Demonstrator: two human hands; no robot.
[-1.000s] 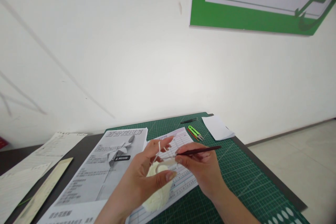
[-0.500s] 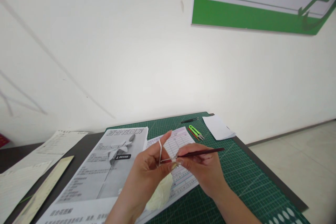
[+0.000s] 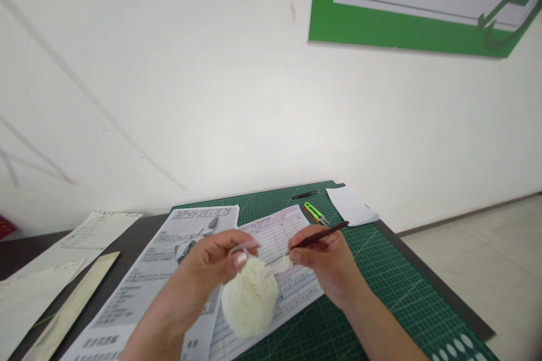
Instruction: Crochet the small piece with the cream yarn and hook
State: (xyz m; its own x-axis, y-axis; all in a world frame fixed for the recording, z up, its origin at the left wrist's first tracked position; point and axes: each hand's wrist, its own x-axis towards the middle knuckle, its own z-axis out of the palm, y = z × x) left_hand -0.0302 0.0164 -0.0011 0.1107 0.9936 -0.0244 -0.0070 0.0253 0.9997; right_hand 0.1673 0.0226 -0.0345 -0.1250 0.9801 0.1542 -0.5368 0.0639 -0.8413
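A crochet hook with a dark red handle (image 3: 319, 237) is held in my right hand (image 3: 328, 262), its thin metal shaft pointing left. A small piece of pale yarn work (image 3: 283, 263) hangs at my right fingertips, by the shaft. My left hand (image 3: 212, 262) is closed, with a strand of pale yarn (image 3: 242, 246) over its fingers, left of the hook and apart from my right hand. Just below and between the hands, a cream ball of yarn (image 3: 250, 299) rests on a printed chart sheet (image 3: 271, 237).
Green-handled snips (image 3: 315, 212), a dark thin tool (image 3: 305, 194) and white paper (image 3: 351, 206) lie on the green cutting mat (image 3: 398, 282). A printed sheet with a flower picture (image 3: 148, 271), a ruler (image 3: 76, 304) and handwritten pages (image 3: 97, 234) are at left.
My left hand has moved left and away from my right hand, uncovering the yarn ball. The hook has shifted slightly left, and its handle end has tilted upward.
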